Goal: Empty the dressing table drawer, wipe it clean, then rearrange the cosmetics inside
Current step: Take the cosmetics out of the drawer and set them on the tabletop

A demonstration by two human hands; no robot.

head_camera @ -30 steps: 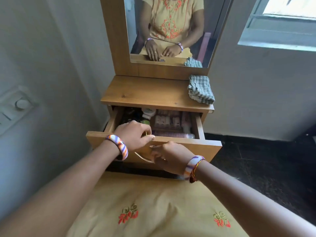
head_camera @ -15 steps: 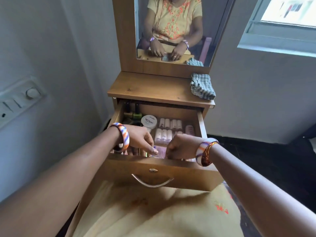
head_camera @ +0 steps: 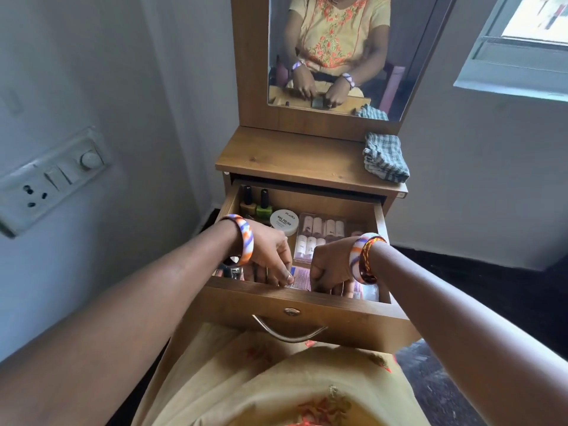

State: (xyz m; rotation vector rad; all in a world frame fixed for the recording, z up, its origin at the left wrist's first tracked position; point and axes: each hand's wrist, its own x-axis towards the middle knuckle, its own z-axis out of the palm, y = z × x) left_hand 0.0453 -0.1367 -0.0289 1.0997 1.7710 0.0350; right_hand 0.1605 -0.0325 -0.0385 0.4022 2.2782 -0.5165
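Note:
The wooden drawer (head_camera: 338, 312) of the dressing table stands pulled out over my lap. Inside at the back are two nail polish bottles (head_camera: 256, 204), a white jar (head_camera: 284, 222) marked nail polish, and a clear case of small pale bottles (head_camera: 322, 230). My left hand (head_camera: 270, 250) and my right hand (head_camera: 329, 265) both reach down into the drawer's front part. Their curled fingers close on either side of a flat pink packet (head_camera: 301, 275). The drawer front hides the fingertips and the lower part of the packet.
A folded checked cloth (head_camera: 385, 156) lies at the right end of the table top (head_camera: 285, 158). The mirror (head_camera: 338, 47) rises behind it. A switchboard (head_camera: 52, 176) is on the left wall and a window (head_camera: 522, 35) is at the upper right.
The drawer has slid out towards me. Both hands have left its front edge and handle and gone down inside, near the front.

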